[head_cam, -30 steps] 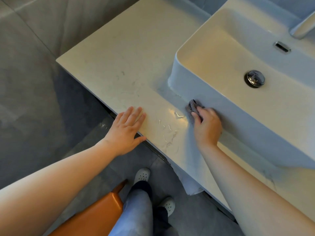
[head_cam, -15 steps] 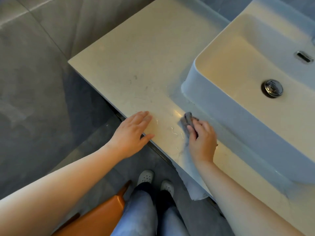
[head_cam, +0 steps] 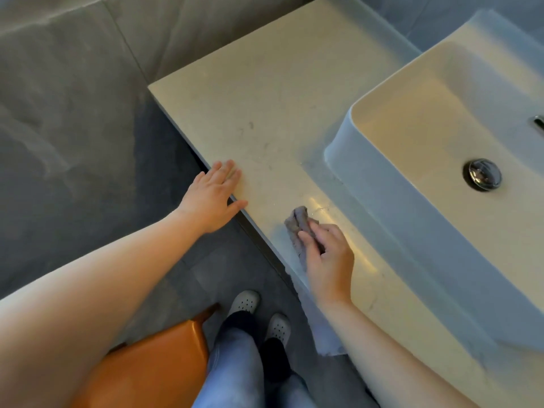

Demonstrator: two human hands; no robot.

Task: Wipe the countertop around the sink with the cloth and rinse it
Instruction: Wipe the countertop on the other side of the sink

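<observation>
A small grey cloth [head_cam: 298, 223] lies bunched on the pale stone countertop [head_cam: 265, 107], near its front edge and left of the white vessel sink [head_cam: 382, 201]. My right hand [head_cam: 328, 254] grips the cloth and presses it onto the counter, fingers curled over it. My left hand [head_cam: 213, 198] rests flat on the counter's front edge, fingers straight. A wet sheen shows on the counter between the cloth and the sink wall. The chrome drain plug [head_cam: 482, 174] sits in the basin.
An orange seat [head_cam: 147, 366] stands below left by my legs and grey clogs [head_cam: 244, 301]. A white towel [head_cam: 323, 334] hangs under the counter edge. Grey tiled wall and floor lie to the left. The overflow slot [head_cam: 539, 122] shows at the right edge.
My right hand has slid the cloth away from the sink wall toward the counter's front edge. My left hand stays flat on the edge. The view has shifted left.
</observation>
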